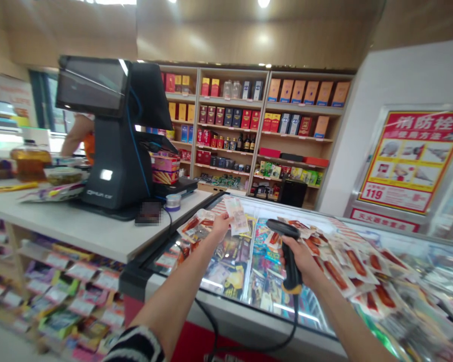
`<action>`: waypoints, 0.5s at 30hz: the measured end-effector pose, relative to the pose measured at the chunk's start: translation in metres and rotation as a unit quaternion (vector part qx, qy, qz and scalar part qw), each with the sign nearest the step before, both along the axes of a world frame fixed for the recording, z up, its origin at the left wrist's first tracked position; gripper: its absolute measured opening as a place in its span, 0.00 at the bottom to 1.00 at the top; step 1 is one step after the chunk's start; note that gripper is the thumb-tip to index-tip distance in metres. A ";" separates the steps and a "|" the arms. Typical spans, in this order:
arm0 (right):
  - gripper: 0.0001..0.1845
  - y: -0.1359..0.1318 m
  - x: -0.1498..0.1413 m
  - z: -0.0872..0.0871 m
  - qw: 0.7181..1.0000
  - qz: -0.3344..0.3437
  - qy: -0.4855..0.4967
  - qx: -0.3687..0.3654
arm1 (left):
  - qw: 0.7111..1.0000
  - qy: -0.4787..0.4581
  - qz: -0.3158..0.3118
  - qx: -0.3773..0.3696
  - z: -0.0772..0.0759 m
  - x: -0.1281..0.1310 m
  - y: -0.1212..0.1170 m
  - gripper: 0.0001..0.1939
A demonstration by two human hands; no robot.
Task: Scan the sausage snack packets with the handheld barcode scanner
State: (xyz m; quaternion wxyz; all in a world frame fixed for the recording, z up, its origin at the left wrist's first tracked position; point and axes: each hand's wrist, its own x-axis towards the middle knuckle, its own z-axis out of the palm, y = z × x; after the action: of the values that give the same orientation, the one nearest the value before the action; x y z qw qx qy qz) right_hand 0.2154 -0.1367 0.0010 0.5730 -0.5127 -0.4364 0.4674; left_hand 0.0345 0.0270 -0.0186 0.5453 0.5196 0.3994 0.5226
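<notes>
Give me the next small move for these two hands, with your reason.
Probably bring the black plastic handheld scanner with a yellow handle end, held in the right hand, closer to the flat, pale, printed rectangular item in the left hand: the scanner's head points roughly toward it, with a gap between.

I record the till (111, 166) on the counter (121, 239), left of my feed; jug (30, 162) to its left. Freezer (256, 321) spans lower centre to lower right, packs (357, 269) across its right part. Shelves (302, 106) stand behind, upper centre. Over the freezer: packet (236, 216) at centre, scanner (291, 271) right of it.
</notes>
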 end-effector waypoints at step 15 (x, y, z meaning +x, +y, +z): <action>0.15 0.025 0.031 -0.009 0.996 -0.081 0.030 0.005 | 0.979 0.203 0.022 0.003 -0.028 0.095 -0.009 0.15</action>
State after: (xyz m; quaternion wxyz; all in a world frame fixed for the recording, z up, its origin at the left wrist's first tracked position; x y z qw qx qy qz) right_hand 0.2466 -0.1114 -0.0078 0.6243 -0.5292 -0.3780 0.4327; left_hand 0.1298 0.0184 -0.0465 0.4399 0.6076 0.5115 0.4191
